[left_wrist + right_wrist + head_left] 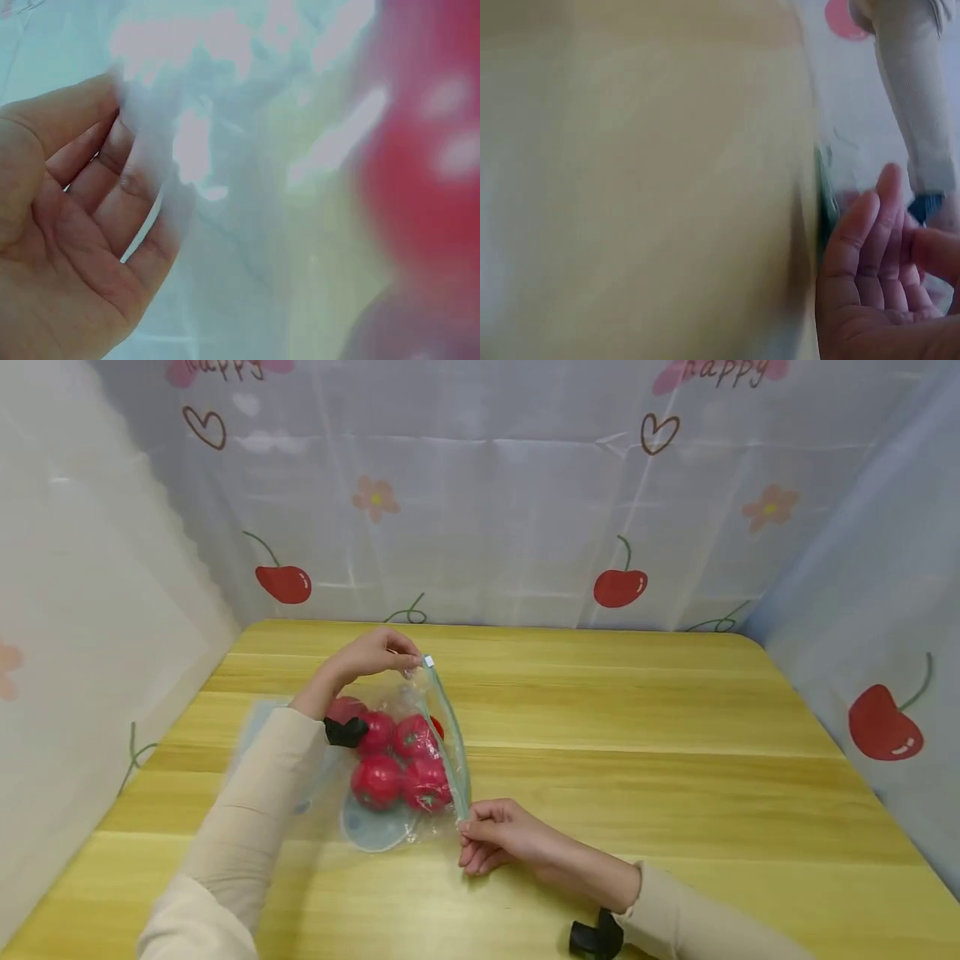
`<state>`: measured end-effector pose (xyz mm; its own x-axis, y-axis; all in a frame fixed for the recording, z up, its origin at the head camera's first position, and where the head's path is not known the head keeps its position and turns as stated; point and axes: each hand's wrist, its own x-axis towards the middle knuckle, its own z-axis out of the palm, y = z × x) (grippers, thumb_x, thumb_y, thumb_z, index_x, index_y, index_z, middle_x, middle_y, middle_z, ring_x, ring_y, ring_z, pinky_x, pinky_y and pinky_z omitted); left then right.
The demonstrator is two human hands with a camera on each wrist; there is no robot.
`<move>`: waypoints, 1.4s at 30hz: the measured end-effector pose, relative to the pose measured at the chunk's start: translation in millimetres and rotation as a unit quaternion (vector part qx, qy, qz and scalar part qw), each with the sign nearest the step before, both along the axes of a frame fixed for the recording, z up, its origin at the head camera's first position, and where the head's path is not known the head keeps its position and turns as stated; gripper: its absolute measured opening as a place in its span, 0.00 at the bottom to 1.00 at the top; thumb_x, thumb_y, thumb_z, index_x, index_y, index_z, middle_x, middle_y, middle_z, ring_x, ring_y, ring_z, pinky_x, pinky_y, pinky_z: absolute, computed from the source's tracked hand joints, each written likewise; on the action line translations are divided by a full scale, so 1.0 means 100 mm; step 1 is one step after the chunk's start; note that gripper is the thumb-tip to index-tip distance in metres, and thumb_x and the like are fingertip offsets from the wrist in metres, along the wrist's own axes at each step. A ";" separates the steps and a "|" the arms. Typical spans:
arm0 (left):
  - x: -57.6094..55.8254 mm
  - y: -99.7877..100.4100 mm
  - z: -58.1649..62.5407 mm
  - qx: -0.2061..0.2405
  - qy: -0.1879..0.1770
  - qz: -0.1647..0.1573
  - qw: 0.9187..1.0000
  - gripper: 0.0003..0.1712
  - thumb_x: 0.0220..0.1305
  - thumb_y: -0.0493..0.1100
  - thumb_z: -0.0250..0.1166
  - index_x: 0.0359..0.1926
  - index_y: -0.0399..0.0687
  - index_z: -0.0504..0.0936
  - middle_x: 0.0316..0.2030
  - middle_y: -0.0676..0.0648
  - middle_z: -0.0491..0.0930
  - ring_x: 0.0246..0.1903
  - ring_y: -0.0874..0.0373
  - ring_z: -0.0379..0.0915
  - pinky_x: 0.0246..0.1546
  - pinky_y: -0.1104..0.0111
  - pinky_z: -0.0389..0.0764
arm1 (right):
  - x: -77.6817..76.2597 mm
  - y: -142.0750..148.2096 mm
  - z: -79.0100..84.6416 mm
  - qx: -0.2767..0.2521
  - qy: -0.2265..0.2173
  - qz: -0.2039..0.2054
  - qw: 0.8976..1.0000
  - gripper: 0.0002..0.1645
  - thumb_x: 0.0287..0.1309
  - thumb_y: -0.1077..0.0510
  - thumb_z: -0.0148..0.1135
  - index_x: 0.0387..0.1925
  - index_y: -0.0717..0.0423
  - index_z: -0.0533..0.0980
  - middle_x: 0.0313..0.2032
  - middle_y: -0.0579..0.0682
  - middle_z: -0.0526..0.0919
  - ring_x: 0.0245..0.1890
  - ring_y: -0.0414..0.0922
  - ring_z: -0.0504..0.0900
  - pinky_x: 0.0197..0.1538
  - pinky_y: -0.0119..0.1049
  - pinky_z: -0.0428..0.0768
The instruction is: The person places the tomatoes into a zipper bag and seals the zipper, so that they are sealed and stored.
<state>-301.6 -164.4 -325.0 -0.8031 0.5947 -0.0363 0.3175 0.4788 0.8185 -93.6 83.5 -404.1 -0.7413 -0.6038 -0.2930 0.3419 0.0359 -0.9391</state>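
A clear zip bag [459,743] with a green zip edge lies on its side, its mouth toward the right and partly apart. Several red tomatoes [377,781] sit inside, blurred through the plastic in the left wrist view. At the far corner of the mouth, beside a white slider [429,661], my left hand [375,653] pinches the plastic between thumb and fingers. My right hand [502,837] pinches the near corner of the green edge. The right wrist view shows that hand's curled fingers [877,277]; the bag is mostly hidden behind them.
A pale blue round piece [375,833] shows under the near side of the bag; whether it is a dish or a print, I cannot tell. Another pale blue flat thing [258,727] lies behind the left forearm. Patterned curtains [480,527] border the wooden table [637,718].
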 end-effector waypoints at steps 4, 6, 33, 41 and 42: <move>0.10 -0.08 0.08 0.041 -0.021 0.027 0.999 0.13 0.64 0.39 0.61 0.41 0.30 0.80 0.33 0.42 0.80 0.33 0.52 0.79 0.45 0.56 0.76 | -0.08 0.40 0.10 0.054 0.079 0.019 0.995 0.14 0.66 0.60 0.53 0.29 0.68 0.73 0.25 0.57 0.82 0.23 0.43 0.81 0.30 0.37 0.81; 0.16 -0.10 0.12 0.057 -0.027 0.037 0.997 0.13 0.64 0.39 0.61 0.42 0.29 0.80 0.33 0.41 0.80 0.33 0.51 0.80 0.45 0.58 0.76 | -0.12 0.60 0.15 0.082 0.112 0.021 0.990 0.14 0.67 0.61 0.52 0.30 0.69 0.72 0.26 0.59 0.81 0.24 0.46 0.81 0.31 0.41 0.81; 1.02 -0.01 0.70 0.382 0.038 0.067 0.921 0.06 0.61 0.30 0.62 0.37 0.36 0.84 0.30 0.43 0.84 0.32 0.54 0.82 0.43 0.64 0.78 | -0.52 1.55 1.45 0.021 0.358 -0.252 0.899 0.11 0.64 0.62 0.55 0.39 0.69 0.76 0.34 0.52 0.85 0.37 0.42 0.83 0.43 0.31 0.78; 1.19 0.09 0.92 0.492 0.112 0.075 0.860 0.06 0.59 0.28 0.63 0.35 0.34 0.85 0.28 0.41 0.83 0.27 0.52 0.82 0.38 0.63 0.79 | -0.45 1.40 1.99 -0.082 0.444 -0.295 0.842 0.08 0.62 0.66 0.55 0.34 0.73 0.74 0.27 0.58 0.83 0.26 0.47 0.84 0.35 0.34 0.80; 1.20 0.10 0.96 0.508 0.114 0.072 0.851 0.05 0.58 0.28 0.64 0.35 0.33 0.85 0.29 0.40 0.83 0.27 0.52 0.82 0.37 0.63 0.80 | -0.45 1.39 2.04 -0.092 0.449 -0.296 0.838 0.08 0.62 0.67 0.55 0.34 0.74 0.73 0.25 0.59 0.83 0.24 0.47 0.83 0.34 0.34 0.80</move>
<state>-181.6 -154.5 -229.5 -0.7879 0.1218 0.6036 0.5206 -0.3917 0.7586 -138.6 222.8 -199.9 -0.7983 -0.0258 0.6017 -0.5994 -0.0632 -0.7980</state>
